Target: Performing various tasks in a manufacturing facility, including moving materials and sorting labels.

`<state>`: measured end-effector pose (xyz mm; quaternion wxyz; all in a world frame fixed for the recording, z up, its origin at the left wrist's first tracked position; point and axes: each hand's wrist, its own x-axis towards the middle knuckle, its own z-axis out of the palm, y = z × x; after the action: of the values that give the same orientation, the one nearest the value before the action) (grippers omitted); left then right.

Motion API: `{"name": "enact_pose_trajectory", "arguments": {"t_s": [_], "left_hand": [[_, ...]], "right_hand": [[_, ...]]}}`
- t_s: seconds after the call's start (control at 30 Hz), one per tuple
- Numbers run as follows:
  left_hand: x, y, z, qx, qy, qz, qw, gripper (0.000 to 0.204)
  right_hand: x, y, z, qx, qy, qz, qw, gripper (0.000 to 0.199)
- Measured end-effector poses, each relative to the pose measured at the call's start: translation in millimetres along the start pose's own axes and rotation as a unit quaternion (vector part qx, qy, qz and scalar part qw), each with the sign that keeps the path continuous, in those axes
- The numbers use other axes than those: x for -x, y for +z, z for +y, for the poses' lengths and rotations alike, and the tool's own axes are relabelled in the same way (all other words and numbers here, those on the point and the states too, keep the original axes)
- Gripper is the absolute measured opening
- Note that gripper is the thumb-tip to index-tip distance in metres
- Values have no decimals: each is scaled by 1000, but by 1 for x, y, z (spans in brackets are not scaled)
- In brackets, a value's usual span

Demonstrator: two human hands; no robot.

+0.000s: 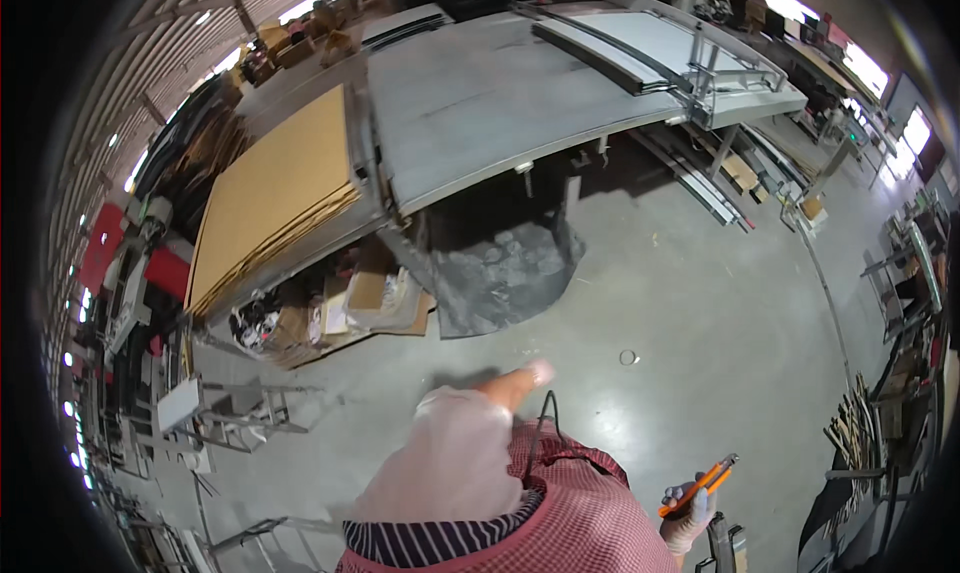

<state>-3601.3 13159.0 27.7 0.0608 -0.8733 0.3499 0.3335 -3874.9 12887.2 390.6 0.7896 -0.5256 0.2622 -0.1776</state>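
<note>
My left hand (pixel 518 383) reaches forward over the floor from a loose pale sleeve (pixel 435 453). Motion smears its fingers, so whether they grip anything does not show. Low on the right, my right hand (pixel 690 521), which seems to wear a light glove, is closed around orange-handled pliers (pixel 705 483). The metal head of the tool points up and to the right. A red checked garment (pixel 590 513) covers my body between the two arms, with a dark cord loop (pixel 548 413) over it.
Ahead stands a large grey-topped table (pixel 480 103) with dark sheeting (pixel 510 273) hanging beneath. Stacked cardboard sheets (pixel 280 193) lie left, above a box of scraps (pixel 370 303). A small ring (pixel 628 357) lies on the floor. Metal frames (pixel 240 413) stand left; rods (pixel 858 433) lean right.
</note>
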Motion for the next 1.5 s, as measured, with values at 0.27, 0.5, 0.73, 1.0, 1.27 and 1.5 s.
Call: {"name": "enact_pose_trajectory", "arguments": {"t_s": [0.27,0.5,0.73,1.0,1.27,1.5], "left_hand": [[-226,-369,141,498,-9,82,863,34],[-311,-414,145,116,61,-104,986,38],[-349,-373,52,430,-342,-233,802,41],[-792,-720,243,182,-63,-38,981,32],[-1077,-1061,490,625,164,-58,761,45],[-1083,-1239,572,553,293,-354,695,51]], "right_hand": [[-240,-60,-71,-96,26,109,989,45],[-489,-93,-195,-83,8,26,996,40],[-718,-132,-261,-67,63,-74,993,38],[-971,-245,-379,-34,35,85,995,40],[-1226,-360,-468,-128,24,160,978,30],[-1505,-419,-563,-163,23,59,985,28]]}}
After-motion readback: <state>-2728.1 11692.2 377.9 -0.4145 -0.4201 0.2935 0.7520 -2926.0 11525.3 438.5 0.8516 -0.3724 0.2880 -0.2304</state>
